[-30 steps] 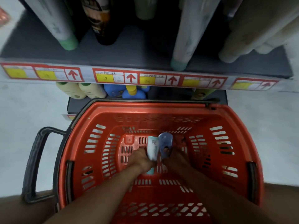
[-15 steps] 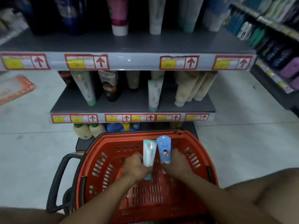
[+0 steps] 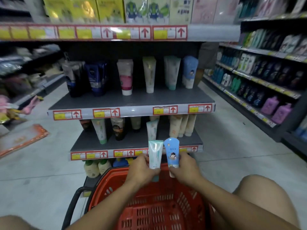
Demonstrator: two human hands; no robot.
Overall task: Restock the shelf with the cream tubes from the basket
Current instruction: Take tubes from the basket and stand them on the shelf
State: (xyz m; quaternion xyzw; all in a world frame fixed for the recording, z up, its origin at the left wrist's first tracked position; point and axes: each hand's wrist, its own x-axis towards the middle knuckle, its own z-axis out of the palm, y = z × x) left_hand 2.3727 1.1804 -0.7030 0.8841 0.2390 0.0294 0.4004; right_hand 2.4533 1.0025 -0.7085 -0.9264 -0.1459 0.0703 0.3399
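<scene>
Grey shelf (image 3: 132,98); hands grip flat, seemingly plastic tubes over slotted basket (image 3: 149,211).

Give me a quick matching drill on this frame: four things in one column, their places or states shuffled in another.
Things:
1. pale mint-white cream tube
2. blue cream tube with a cartoon face
3. red plastic basket
4. pink-banded white tube

Places or states:
A. standing on the middle shelf
B. held by the right hand
C. below both hands
D. held by the left hand

Pairs: 1-D, 2-B, 3-C, 4-A
</scene>
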